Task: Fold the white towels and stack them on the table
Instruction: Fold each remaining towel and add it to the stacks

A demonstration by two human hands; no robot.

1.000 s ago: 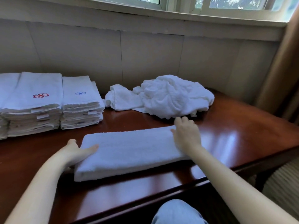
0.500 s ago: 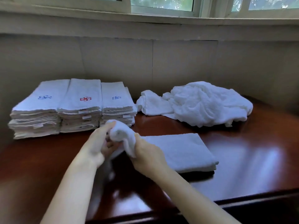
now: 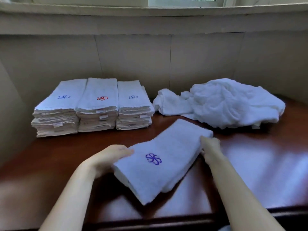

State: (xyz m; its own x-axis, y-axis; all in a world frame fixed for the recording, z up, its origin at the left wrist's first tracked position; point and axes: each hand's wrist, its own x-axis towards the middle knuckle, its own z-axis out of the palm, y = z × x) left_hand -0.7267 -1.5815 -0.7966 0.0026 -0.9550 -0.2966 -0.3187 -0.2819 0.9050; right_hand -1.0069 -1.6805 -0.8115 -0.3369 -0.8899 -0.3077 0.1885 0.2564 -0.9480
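Towel (image 3: 160, 160), motion-blurred (underside hidden)

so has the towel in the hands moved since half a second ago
Yes. The folded towel has swung diagonal and shifted left, from in front of the crumpled pile towards the folded stacks.

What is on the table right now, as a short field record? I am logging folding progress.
In hand: folded towel, blue emblem up, gripped by left hand and right hand at opposite ends
Done: three stacks of folded towels, back left, side by side
To fold: crumpled towel pile, back right
Surface: dark wooden table
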